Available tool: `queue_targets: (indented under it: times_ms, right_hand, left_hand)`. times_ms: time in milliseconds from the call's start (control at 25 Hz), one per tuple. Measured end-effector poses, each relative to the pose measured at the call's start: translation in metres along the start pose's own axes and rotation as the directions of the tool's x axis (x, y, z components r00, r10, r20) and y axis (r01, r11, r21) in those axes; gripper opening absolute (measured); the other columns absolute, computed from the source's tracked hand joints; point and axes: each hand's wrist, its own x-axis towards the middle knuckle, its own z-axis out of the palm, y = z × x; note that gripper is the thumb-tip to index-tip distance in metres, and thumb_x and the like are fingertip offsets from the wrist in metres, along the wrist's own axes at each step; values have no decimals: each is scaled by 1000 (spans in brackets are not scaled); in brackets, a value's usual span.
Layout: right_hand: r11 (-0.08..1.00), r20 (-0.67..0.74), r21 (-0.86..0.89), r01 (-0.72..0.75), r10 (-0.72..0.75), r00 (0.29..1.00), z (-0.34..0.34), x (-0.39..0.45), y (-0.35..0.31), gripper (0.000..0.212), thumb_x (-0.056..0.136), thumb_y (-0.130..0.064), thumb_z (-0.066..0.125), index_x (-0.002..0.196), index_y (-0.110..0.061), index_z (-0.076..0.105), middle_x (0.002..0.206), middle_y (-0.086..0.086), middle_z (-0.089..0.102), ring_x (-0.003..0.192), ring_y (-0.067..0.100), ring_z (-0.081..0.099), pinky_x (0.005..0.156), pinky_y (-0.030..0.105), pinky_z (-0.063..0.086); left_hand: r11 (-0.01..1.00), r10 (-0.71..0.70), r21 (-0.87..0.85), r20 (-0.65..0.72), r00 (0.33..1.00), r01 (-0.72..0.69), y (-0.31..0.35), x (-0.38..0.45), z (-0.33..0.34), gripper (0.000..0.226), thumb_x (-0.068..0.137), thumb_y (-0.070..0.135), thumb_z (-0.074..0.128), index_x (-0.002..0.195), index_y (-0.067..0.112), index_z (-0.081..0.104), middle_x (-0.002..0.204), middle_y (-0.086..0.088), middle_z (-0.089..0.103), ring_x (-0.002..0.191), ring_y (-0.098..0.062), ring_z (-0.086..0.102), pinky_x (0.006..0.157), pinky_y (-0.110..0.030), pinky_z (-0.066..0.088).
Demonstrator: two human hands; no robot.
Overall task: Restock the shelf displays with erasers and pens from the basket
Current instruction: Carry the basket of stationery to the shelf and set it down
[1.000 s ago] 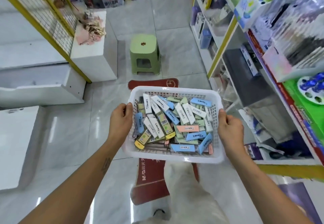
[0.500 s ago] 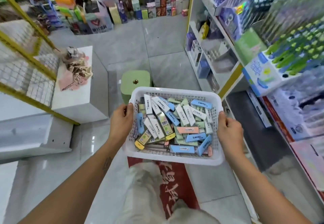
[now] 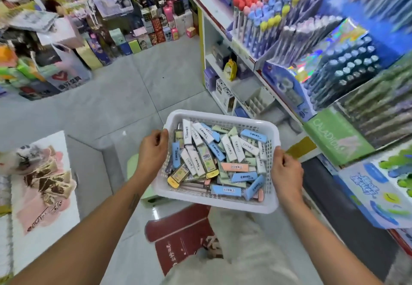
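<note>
Grey tiled floor (image 3: 124,97), glossy – light glare on it. Red mat (image 3: 178,235) underfoot, green stool (image 3: 133,166) beside it. White counter (image 3: 44,195) left with pink packets. Boxed goods stacked along far wall (image 3: 138,32).

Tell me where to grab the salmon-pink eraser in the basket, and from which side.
Pinch the salmon-pink eraser across its two long edges, coming straight down from above. It lies flat on top of the pile in the white basket, its long axis across the basket, broad face up. Both the left hand and right hand grip the rims, so one must let go first.
</note>
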Motion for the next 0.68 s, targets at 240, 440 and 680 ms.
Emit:
queue_targets:
  times_ms: [240,440,680]
  right_hand:
    - [997,-45,66,-33,36,998,81,113,-53,54,105,-41,42,56,-17,47,54,-1,54,45,4,51,46,25,37]
    - [980,-11,124,-153,155,988,126,166,-89,56,103,-49,40,65,-12,56,64,11,65,61,33,65,57,43,53]
    - [965,-57,143,-220,230,972,190,207,-107,57,103,-50,39,68,-10,58,62,8,64,58,28,65,52,37,50]
  left_hand:
    - [996,-3,89,30,1000,0,37,161,30,39,101,36,46,68,15,47,58,2,46,53,-12,41,46,-28,30]
    - [992,16,122,92,996,-27,64,256,32,40,101,37,46,75,7,53,64,-6,52,56,-16,44,52,-30,34]
    - [985,56,152,180,982,-84,54,355,47,45,101,38,45,80,0,55,66,-11,54,59,-18,48,53,-30,35]
